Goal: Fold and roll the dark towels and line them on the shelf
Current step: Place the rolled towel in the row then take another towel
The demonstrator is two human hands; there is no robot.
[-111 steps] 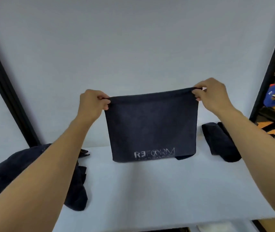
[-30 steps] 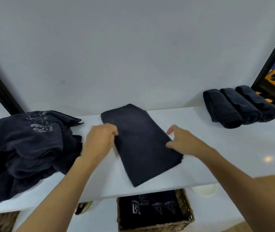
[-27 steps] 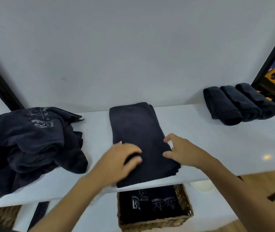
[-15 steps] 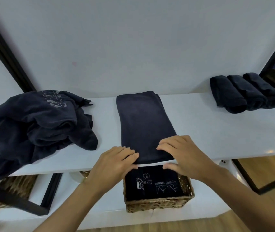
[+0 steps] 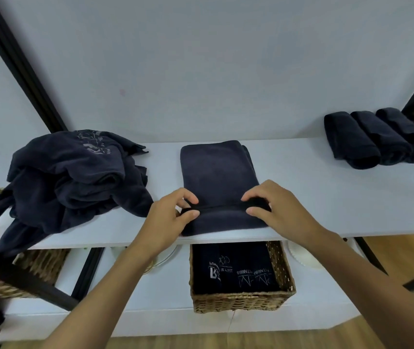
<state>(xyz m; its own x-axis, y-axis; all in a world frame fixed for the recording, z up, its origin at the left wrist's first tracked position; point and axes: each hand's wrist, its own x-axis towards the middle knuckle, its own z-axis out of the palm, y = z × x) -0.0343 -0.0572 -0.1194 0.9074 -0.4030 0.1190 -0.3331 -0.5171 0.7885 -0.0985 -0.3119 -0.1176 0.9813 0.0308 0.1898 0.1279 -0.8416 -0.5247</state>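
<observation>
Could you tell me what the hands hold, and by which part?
The left hand and right hand pinch the folded dark towel at a raised fold near its front edge.

The single camera sits on the person's head, facing forward and down onto the white shelf (image 5: 314, 197) from close by. The wall (image 5: 213, 71) behind fills the upper half.

Person, arms only in view. One left hand (image 5: 173, 219), bare, nails short and plain. One right hand (image 5: 276, 210), bare, nails the same. One left forearm (image 5: 115, 280) and one right forearm (image 5: 346, 268), both uncovered from wrist to where the view ends; clothing beyond that out of sight.
</observation>
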